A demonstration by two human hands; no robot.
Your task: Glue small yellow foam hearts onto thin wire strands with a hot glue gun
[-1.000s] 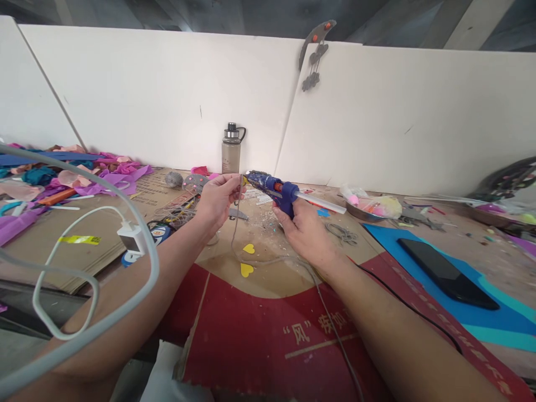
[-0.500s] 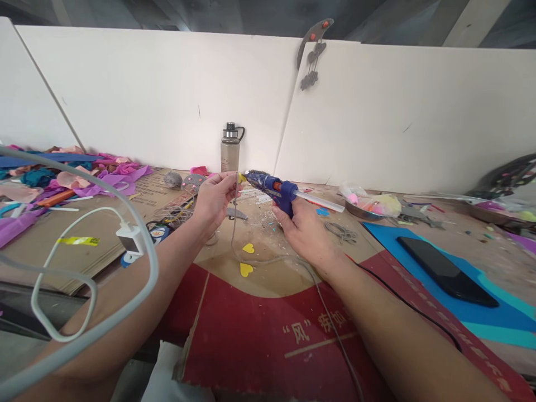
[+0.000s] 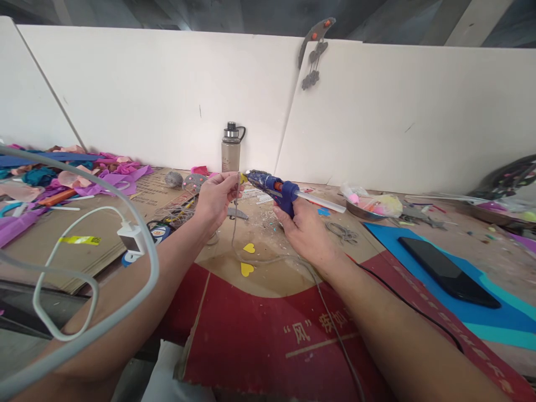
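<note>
My right hand (image 3: 305, 223) is wrapped round the handle of a blue hot glue gun (image 3: 268, 187), its nozzle pointing left. A clear glue stick (image 3: 322, 202) juts from the gun's back end. My left hand (image 3: 218, 198) pinches a small yellow piece (image 3: 243, 178) right at the nozzle; its shape is mostly hidden by the fingers. From that pinch a grey cord (image 3: 234, 226) hangs down and runs across the cardboard towards me. Two yellow hearts (image 3: 248, 248) lie on the cardboard below my hands.
A water bottle (image 3: 230, 148) stands by the white panel. Crumpled coloured paper (image 3: 84, 173) and a white charger (image 3: 131, 237) with looping cables are at left. On the right, a black phone (image 3: 448, 272) rests on blue sheets, near a bowl (image 3: 363, 211) of bagged bits.
Almost nothing differs. Both hands, the glue gun and the yellow piece keep their positions; the whole view has shifted very slightly.
</note>
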